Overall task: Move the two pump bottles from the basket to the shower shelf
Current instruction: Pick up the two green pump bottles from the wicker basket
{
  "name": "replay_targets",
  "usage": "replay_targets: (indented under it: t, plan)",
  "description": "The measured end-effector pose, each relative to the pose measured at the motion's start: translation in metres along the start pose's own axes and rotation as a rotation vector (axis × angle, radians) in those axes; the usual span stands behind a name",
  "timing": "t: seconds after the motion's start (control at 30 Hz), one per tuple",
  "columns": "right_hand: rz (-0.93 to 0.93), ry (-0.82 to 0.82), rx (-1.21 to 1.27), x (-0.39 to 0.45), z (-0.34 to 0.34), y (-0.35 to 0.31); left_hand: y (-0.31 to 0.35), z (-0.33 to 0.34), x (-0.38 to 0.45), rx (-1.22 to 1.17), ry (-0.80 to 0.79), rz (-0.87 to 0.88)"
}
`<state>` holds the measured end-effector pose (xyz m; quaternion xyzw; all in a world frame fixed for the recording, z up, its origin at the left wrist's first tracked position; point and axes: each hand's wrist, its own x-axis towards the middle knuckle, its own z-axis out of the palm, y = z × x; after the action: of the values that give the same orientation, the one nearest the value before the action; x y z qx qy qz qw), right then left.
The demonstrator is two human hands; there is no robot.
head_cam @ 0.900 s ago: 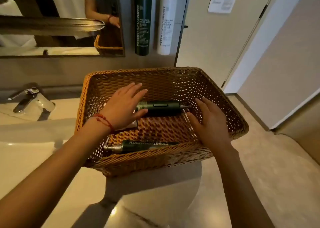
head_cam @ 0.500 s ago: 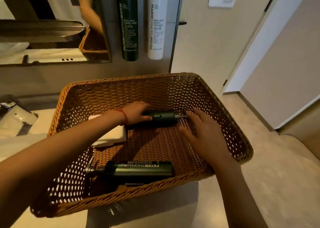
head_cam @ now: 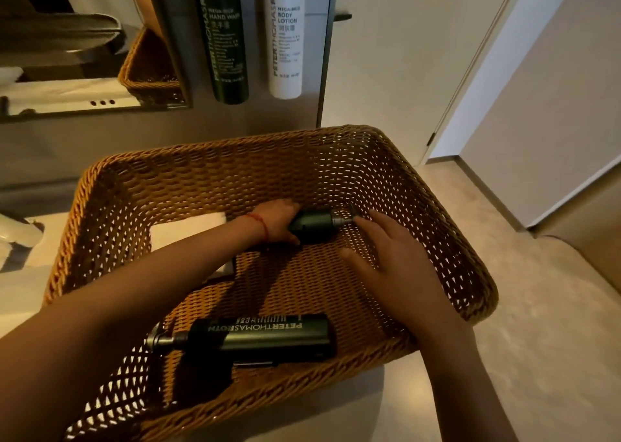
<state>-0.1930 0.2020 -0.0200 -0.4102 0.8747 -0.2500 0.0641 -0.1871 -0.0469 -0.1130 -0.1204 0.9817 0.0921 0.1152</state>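
Both dark green pump bottles lay on their sides inside the wicker basket [head_cam: 437, 206], a shallow brown weave with light showing through its gaps. The far bottle [head_cam: 316, 226] rested near the basket's back wall, its matte dark body mostly covered, its grey pump neck pointing to the right. The left hand [head_cam: 279, 219], a red string round its wrist, was clenched around this bottle's body. The right hand [head_cam: 393, 266] lay spread and slack just beside it, palm down over the basket floor, gripping nothing, with one fingertip [head_cam: 358, 219] reaching up to the pump neck; whether it truly touched there I could not tell. The near bottle [head_cam: 265, 339] lay along the front wall of the basket, apart from both hands, its pump end pointing left and pale lettering reading PETERTHOMASROTH upside down along its flank. It was a slim cylinder with a dull sheen. A folded white cloth [head_cam: 188, 229] sat on the basket floor to the left, partly under the left forearm. On the wall beyond hung a dark green hand wash bottle [head_cam: 225, 38] and a white body lotion bottle [head_cam: 285, 38], side by side, with a mirror [head_cam: 84, 55] to their left reflecting the basket's corner.
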Motion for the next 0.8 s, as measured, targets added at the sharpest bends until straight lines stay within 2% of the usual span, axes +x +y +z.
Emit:
replay_targets:
  t: [0.27,0.53,0.7,0.8]
  plan:
    - [-0.015,0.023,0.025,-0.002,-0.001,0.000,-0.002,-0.002,0.000,-0.237,-0.030,-0.080]
    - [-0.110,-0.052,0.138,0.003,-0.003,-0.003,0.001,-0.030,-0.031,-0.580,0.027,-0.090]
    - [-0.187,-0.198,0.301,0.014,-0.010,-0.009,-0.003,-0.058,-0.071,-0.792,0.108,-0.149]
    - [-0.237,-0.379,0.423,0.025,-0.018,-0.017,-0.010,-0.075,-0.100,-0.919,0.186,-0.216]
